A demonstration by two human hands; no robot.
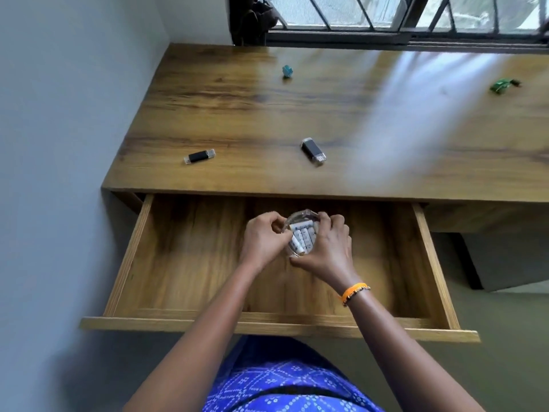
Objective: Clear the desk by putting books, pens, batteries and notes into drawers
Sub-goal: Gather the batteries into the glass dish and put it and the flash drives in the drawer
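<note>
A wooden tabletop (267, 114) is seen across the upper half of the frame, set against a grey wall on the left and below a barred window (401, 13) along the top edge. Beneath its near edge, a wide wooden drawer (184, 263) is pulled fully open across the middle of the frame.

Inside the drawer, near its centre, a small clear glass bowl (300, 217) is held between both hands. The left hand (264, 239) is curled against the bowl's left side, its fingertips pinched at the rim. The right hand (329, 248) is wrapped round the bowl's right side and lower edge; an orange band (353, 292) is worn on that wrist. Several white batteries (303, 236) are seen lying in the bowl.

On the tabletop, a black USB stick (313, 150) lies at centre frame, and a second black USB stick (199, 156) lies to its left. A small teal object (287, 71) stands further up, and a small green object (502, 85) lies at the upper right.
</note>
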